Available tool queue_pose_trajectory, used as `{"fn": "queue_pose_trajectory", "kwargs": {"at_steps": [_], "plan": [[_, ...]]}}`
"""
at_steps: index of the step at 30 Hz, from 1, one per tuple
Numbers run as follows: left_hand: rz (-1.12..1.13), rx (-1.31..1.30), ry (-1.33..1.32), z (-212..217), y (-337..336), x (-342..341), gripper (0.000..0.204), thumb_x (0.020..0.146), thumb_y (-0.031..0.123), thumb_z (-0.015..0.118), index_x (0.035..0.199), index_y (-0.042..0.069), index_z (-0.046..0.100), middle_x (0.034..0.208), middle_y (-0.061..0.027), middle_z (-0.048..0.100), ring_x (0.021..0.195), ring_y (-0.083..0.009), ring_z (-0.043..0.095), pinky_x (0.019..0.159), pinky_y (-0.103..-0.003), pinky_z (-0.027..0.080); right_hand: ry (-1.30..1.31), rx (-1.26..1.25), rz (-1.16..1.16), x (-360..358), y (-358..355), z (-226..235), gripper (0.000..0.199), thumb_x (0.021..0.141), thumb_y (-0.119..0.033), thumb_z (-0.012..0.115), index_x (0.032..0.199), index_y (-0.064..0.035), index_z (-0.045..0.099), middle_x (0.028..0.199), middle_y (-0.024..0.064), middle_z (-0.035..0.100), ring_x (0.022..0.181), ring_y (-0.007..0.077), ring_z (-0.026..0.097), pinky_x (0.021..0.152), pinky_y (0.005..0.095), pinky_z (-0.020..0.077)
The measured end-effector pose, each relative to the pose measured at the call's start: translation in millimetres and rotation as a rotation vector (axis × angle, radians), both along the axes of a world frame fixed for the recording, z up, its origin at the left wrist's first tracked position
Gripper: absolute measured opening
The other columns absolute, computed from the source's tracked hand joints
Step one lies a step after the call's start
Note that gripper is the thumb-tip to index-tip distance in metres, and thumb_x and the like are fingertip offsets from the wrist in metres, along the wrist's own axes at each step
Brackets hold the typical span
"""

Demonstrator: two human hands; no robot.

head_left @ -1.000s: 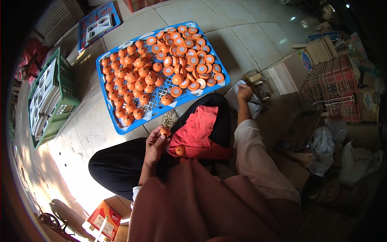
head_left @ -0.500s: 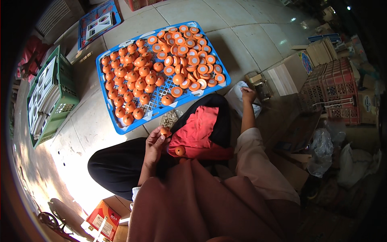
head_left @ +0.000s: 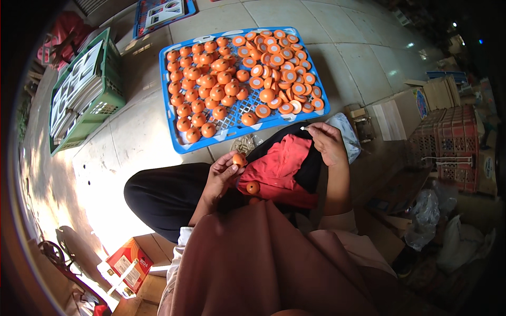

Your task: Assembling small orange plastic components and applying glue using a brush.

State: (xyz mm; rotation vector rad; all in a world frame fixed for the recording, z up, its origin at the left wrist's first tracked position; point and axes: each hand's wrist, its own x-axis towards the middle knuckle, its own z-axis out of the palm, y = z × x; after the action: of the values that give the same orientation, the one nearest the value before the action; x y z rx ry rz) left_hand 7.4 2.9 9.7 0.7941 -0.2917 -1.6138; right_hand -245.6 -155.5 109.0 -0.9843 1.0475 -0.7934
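Note:
My left hand (head_left: 215, 181) is closed round a small orange wooden ball (head_left: 239, 159) above my lap. To the right, my right hand (head_left: 331, 145) pinches a tiny white piece (head_left: 303, 128) at its fingertips; its exact kind is too small to make out. Red cloth (head_left: 279, 163) covers part of my lap, and another orange ball (head_left: 252, 187) with a dark hole lies on it. In front stands a blue plastic tray (head_left: 172, 126). Its left part bears rows of orange balls (head_left: 208, 81); its right part has a heap of orange pieces (head_left: 289, 76) with pale round faces.
A whitish plastic bag (head_left: 348, 138) sits by my right knee. Small wooden pegs (head_left: 242, 144) lie in clear plastic before the tray. At left is a green crate (head_left: 113, 89) of white sheets; at right, reddish crates (head_left: 456, 124) are stacked. A red box (head_left: 129, 266) stands behind on the left.
My right hand has come back from the plastic bag toward my lap and now pinches the white piece. My left hand keeps the orange ball. The whole view has shifted.

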Motion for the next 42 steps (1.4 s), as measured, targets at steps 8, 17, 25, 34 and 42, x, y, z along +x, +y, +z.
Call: {"fn": "queue_pose_trajectory", "kwargs": {"at_steps": [8, 17, 25, 34, 42], "plan": [[0.032, -0.050, 0.083, -4.0, 6.0, 6.7, 0.039, 0.086, 0.005, 0.054, 0.124, 0.003, 0.045, 0.114, -0.0094, 0.056, 0.106, -0.0186, 0.054, 0.088, -0.031, 0.046, 0.079, -0.081, 0.361, 86.2, 45.9, -26.5, 0.010, 0.079, -0.004, 0.063, 0.086, 0.0037, 0.063, 0.082, 0.0039, 0.063, 0.075, 0.0059, 0.056, 0.069, 0.0187, 0.0452], [0.030, -0.052, 0.144, -2.7, 4.3, 8.7, 0.038, 0.087, 0.008, 0.053, 0.124, 0.003, 0.044, 0.113, -0.0100, 0.055, 0.104, -0.0211, 0.056, 0.089, -0.030, 0.046, 0.018, -0.042, 0.346, 104.1, 58.4, -50.8, 0.011, 0.080, -0.004, 0.063, 0.087, 0.0035, 0.063, 0.082, 0.0044, 0.064, 0.075, 0.0066, 0.057, 0.069, 0.0193, 0.0456], [0.038, -0.104, 0.165, -2.7, 4.0, 9.2, 0.037, 0.088, 0.009, 0.053, 0.123, 0.002, 0.044, 0.111, -0.0103, 0.057, 0.102, -0.0218, 0.057, 0.087, -0.029, 0.047, 0.057, 0.095, 0.304, 107.7, 61.5, -45.0, 0.010, 0.080, -0.003, 0.061, 0.088, 0.0030, 0.063, 0.083, 0.0048, 0.063, 0.076, 0.0074, 0.057, 0.070, 0.0195, 0.0454], [0.041, -0.095, 0.170, -5.2, 4.8, 9.2, 0.036, 0.088, 0.011, 0.053, 0.121, 0.002, 0.046, 0.109, -0.0105, 0.057, 0.100, -0.0220, 0.058, 0.085, -0.029, 0.048, 0.042, -0.158, 0.274, 113.5, 67.2, -55.9, 0.009, 0.081, -0.005, 0.062, 0.085, 0.0038, 0.062, 0.078, 0.0031, 0.063, 0.070, 0.0053, 0.056, 0.065, 0.0175, 0.0454], [0.038, -0.086, 0.188, -7.1, 5.1, 10.2, 0.035, 0.088, 0.012, 0.053, 0.121, 0.001, 0.047, 0.109, -0.0111, 0.057, 0.097, -0.0218, 0.059, 0.084, -0.028, 0.049, 0.369, -0.584, 0.292, 118.6, 75.2, -38.5, 0.007, 0.078, -0.004, 0.064, 0.081, 0.0011, 0.060, 0.056, -0.0012, 0.048, 0.049, 0.0006, 0.037, 0.042, 0.0183, 0.0270]]}}
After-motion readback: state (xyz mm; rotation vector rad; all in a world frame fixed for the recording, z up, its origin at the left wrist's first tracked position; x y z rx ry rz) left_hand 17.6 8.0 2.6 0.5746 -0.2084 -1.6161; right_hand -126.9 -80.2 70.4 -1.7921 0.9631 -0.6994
